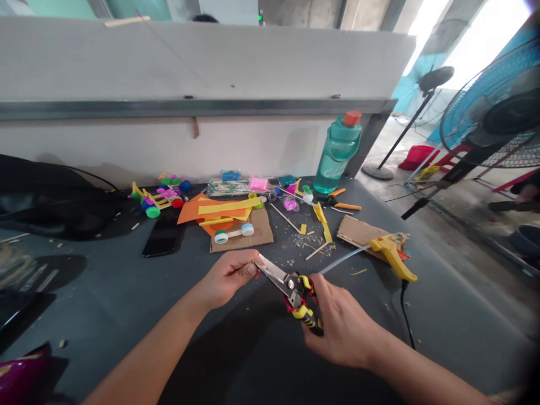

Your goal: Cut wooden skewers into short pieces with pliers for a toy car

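My right hand (343, 323) is wrapped round the yellow, black and red handles of a pair of snips (291, 284), whose metal blades point up and left. At the blade tips, my left hand (223, 278) pinches thumb against fingers. Whatever sits in that pinch is too small or too hidden to make out. Just beyond the hands lies a cardboard piece (264, 230) with a stick axle (234, 233) on it, a bottle cap at each end. Wooden stick bits (317, 251) and clear crumbs are scattered ahead of the snips.
A yellow glue gun (390, 256) with a glue stick and black cord lies right, against another cardboard piece (352, 229). A teal bottle (335, 154) stands by the partition. Orange foam sheets (192, 211), a phone (162, 236) and small cap-wheeled models (162, 199) are behind my left hand.
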The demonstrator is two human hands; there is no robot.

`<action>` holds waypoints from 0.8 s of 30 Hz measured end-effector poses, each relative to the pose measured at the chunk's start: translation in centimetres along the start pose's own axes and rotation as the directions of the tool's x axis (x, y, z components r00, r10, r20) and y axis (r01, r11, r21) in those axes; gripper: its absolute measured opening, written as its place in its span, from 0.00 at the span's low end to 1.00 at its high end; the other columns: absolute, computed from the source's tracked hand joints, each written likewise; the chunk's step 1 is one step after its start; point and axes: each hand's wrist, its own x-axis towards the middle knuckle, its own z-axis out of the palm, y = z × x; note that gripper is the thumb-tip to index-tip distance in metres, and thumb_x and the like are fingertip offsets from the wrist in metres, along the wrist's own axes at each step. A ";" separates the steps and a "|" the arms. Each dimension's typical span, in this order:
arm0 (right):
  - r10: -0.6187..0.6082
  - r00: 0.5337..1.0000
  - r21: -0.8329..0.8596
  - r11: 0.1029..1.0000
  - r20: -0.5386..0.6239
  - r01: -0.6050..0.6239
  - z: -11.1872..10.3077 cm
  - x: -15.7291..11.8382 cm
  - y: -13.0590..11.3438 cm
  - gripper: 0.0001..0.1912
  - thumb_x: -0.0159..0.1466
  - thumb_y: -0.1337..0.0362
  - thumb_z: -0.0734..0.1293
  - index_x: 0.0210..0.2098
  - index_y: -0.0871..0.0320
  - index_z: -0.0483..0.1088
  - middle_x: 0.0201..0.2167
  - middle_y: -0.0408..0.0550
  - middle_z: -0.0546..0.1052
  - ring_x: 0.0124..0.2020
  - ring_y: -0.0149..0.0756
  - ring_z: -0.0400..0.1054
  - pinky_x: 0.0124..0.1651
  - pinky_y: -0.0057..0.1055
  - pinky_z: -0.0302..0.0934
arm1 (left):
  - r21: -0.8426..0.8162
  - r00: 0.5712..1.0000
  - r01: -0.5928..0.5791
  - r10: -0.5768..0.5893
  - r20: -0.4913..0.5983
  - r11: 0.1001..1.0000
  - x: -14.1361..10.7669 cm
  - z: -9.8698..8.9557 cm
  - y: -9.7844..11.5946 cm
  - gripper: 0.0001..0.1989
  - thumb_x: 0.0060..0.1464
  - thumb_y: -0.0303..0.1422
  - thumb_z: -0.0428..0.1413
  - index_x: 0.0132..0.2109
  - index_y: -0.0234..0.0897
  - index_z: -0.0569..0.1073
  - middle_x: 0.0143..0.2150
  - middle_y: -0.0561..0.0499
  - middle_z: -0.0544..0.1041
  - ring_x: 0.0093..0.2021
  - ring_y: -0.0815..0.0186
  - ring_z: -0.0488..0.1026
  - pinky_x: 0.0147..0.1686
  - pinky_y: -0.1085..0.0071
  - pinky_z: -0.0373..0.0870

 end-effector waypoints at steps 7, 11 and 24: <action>0.005 0.997 0.042 0.999 0.075 -0.008 -0.2 0.0 -0.2 0.16 0.50 0.64 0.61 0.36 0.55 0.51 0.29 0.44 0.68 0.27 0.36 0.63 0.29 0.30 0.49 | 0.019 0.999 0.010 -0.011 0.050 1.000 0.0 -0.1 -0.2 0.20 0.61 0.45 0.46 0.28 0.34 0.64 0.27 0.53 0.61 0.27 0.70 0.58 0.26 0.74 0.54; 0.035 0.996 0.050 0.998 0.085 -0.040 0.1 -0.3 -0.1 0.15 0.49 0.65 0.61 0.35 0.55 0.51 0.26 0.42 0.67 0.25 0.34 0.62 0.28 0.29 0.47 | -0.006 0.999 0.006 -0.006 0.034 1.000 -0.1 0.3 -0.6 0.19 0.61 0.44 0.45 0.28 0.34 0.64 0.27 0.53 0.61 0.27 0.70 0.58 0.27 0.73 0.53; -0.017 1.000 0.004 1.000 -0.016 0.017 0.3 0.1 -0.1 0.17 0.51 0.62 0.62 0.39 0.56 0.53 0.31 0.46 0.68 0.30 0.37 0.63 0.32 0.30 0.51 | -0.087 0.999 -0.022 0.025 0.037 0.996 0.2 0.3 -0.7 0.20 0.60 0.45 0.48 0.28 0.34 0.66 0.26 0.54 0.61 0.26 0.70 0.57 0.27 0.73 0.53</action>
